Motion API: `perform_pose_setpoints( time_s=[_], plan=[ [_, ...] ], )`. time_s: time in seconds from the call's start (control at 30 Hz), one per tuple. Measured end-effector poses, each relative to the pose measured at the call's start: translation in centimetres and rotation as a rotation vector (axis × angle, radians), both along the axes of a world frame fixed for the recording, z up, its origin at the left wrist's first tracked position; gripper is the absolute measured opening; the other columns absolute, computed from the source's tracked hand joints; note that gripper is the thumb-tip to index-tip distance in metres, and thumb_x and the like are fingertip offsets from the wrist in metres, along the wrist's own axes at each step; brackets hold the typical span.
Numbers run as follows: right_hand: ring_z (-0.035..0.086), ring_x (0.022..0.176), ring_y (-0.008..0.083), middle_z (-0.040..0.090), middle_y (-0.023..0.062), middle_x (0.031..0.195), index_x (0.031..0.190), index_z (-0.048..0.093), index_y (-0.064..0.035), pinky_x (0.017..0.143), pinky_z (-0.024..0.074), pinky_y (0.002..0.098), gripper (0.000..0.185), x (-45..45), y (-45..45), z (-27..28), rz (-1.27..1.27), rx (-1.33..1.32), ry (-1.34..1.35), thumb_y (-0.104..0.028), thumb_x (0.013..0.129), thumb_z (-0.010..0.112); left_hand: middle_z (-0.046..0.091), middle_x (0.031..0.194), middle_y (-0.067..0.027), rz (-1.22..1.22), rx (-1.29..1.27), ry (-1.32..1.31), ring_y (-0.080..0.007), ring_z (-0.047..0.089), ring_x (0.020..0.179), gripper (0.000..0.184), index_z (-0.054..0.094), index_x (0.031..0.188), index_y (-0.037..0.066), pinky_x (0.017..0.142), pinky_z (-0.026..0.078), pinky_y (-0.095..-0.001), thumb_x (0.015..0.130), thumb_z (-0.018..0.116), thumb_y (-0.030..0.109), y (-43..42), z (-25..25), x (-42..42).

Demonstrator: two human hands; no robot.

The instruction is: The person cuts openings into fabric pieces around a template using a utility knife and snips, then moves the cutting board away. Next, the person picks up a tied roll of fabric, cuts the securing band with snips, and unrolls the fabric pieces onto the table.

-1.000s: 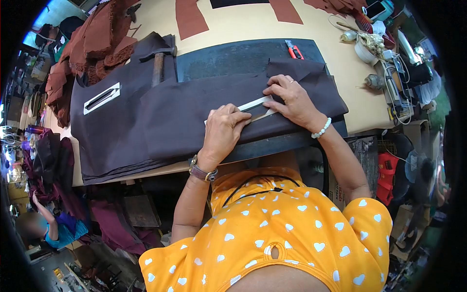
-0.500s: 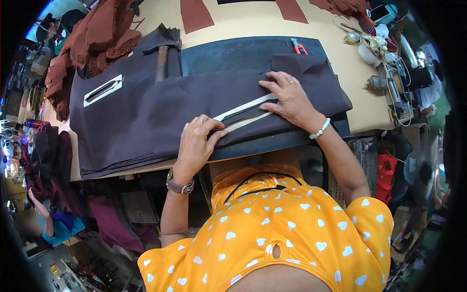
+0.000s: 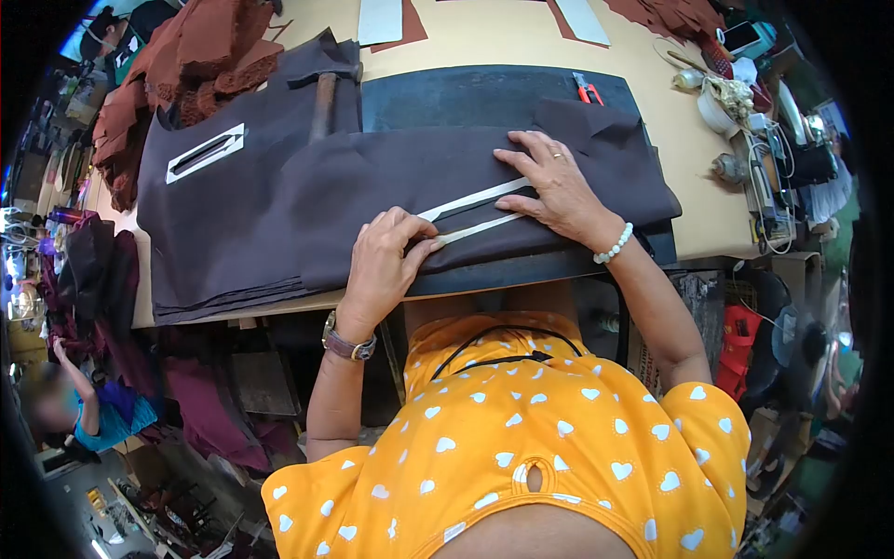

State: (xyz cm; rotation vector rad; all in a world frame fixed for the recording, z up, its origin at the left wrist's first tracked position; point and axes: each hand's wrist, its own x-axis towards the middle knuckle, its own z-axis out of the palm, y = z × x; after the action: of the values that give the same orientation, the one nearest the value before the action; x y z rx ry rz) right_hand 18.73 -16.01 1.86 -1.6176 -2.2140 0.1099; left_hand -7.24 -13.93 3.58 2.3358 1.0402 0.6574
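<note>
A dark cloth lies in layers on the table. On its folded part rests a narrow white frame with a long slot. My left hand has thumb and fingertips closed at the frame's left end. Spread over the right end, my right hand presses down with thumb and fingers apart, hiding that end. A second slotted white frame lies on the cloth at the left. A wooden handle sticks out between cloth folds; its head is covered.
A black board lies partly under the cloth, with a red cutter near it. Reddish-brown pieces are heaped back left. Cables, a bowl and tools crowd the right edge. Another person is at lower left.
My left hand has slid left and down, uncovering more of the white frame. My right hand stays at the right end. The view has shifted slightly, showing pale pieces at the top.
</note>
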Motion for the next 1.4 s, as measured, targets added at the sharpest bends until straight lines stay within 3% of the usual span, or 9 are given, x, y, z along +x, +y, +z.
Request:
perform_pose_setpoints(
  time_s=[0.3,0.57,0.73,0.87,0.93,1.13,1.23,1.33,1.4],
  plan=[
    [0.032,0.127,0.0334,0.040,0.0137,0.132,0.124,0.048,-0.0113,0.105,0.0232,0.0496,0.053,-7.2,1.2,-0.7,0.167,0.016,0.040,-0.038,0.080,0.061,0.055,0.076,-0.0079,0.090,0.048,0.016,-0.0250,0.054,0.074,0.020,0.061,0.082,0.003,0.066,0.042,-0.0345,0.071,0.072,0.014,-0.3,-0.2,-0.3],
    [0.034,0.125,0.0328,0.042,0.0131,0.130,0.121,0.051,-0.0113,0.103,0.0250,0.0508,0.052,-4.2,0.7,-0.6,0.062,0.042,0.015,-0.043,0.080,0.060,0.055,0.082,-0.0101,0.146,0.089,-0.001,-0.0260,0.054,0.079,0.029,0.060,0.086,0.002,0.069,0.044,-0.0346,0.067,0.075,0.016,-0.6,-0.4,-1.7],
    [0.037,0.123,0.0330,0.045,0.0138,0.126,0.119,0.051,-0.0101,0.101,0.0278,0.0516,0.049,-8.4,0.8,-0.7,0.229,0.073,0.084,-0.036,0.078,0.063,0.055,0.083,-0.0103,0.121,0.107,-0.011,-0.0274,0.054,0.079,0.028,0.060,0.086,0.002,0.069,0.044,-0.0355,0.067,0.075,0.016,-0.5,-0.5,-1.9],
    [0.040,0.120,0.0326,0.046,0.0169,0.125,0.118,0.052,-0.0045,0.098,0.0326,0.0421,0.056,-7.1,4.0,-0.1,0.258,0.064,0.219,-0.033,0.073,0.069,0.054,0.086,-0.0097,0.070,-0.003,0.048,-0.0288,0.053,0.084,0.031,0.061,0.089,0.005,0.072,0.042,-0.0380,0.070,0.073,0.026,0.3,0.1,-2.3],
    [0.050,0.110,0.0312,0.053,0.0159,0.117,0.111,0.057,-0.0033,0.092,0.0390,0.0388,0.042,-6.9,6.6,0.6,0.159,0.024,0.333,-0.025,0.077,0.066,0.054,0.084,-0.0092,0.041,-0.029,0.097,-0.0292,0.054,0.084,0.034,0.060,0.094,0.004,0.072,0.043,-0.0387,0.073,0.070,0.029,1.4,0.8,-2.4],
    [0.063,0.086,0.0272,0.062,0.0165,0.098,0.099,0.062,0.0015,0.077,0.0485,0.0344,0.019,-7.9,11.6,-1.2,-0.030,0.039,0.810,-0.007,0.083,0.055,0.061,0.083,-0.0118,0.234,0.633,0.011,-0.0301,0.059,0.083,0.030,0.060,0.103,0.005,0.078,0.042,-0.0387,0.080,0.064,0.023,10.6,-0.2,-0.7],
    [0.063,0.084,0.0265,0.064,0.0159,0.095,0.097,0.063,0.0017,0.075,0.0493,0.0336,0.019,-8.0,11.2,-1.2,-0.029,0.085,0.850,-0.008,0.081,0.058,0.063,0.084,-0.0145,0.256,0.160,0.479,-0.0306,0.059,0.086,0.026,0.062,0.099,0.003,0.078,0.042,-0.0389,0.080,0.063,0.021,12.1,0.6,-0.2],
    [0.064,0.081,0.0278,0.065,0.0158,0.089,0.095,0.064,0.0006,0.075,0.0490,0.0330,0.024,-8.3,11.1,-1.0,0.032,0.229,0.672,-0.016,0.078,0.065,0.064,0.081,-0.0148,0.179,0.114,0.398,-0.0315,0.059,0.084,0.021,0.064,0.091,0.001,0.077,0.042,-0.0385,0.080,0.063,0.019,11.5,2.7,-0.3],
    [0.064,0.080,0.0286,0.065,0.0166,0.088,0.096,0.064,-0.0002,0.074,0.0488,0.0335,0.025,-7.9,10.9,-0.2,0.135,0.022,0.691,-0.017,0.077,0.066,0.064,0.082,-0.0146,0.080,0.176,0.187,-0.0311,0.059,0.083,0.019,0.064,0.086,0.000,0.077,0.042,-0.0386,0.080,0.062,0.018,10.5,4.2,-1.3]
  ],
)
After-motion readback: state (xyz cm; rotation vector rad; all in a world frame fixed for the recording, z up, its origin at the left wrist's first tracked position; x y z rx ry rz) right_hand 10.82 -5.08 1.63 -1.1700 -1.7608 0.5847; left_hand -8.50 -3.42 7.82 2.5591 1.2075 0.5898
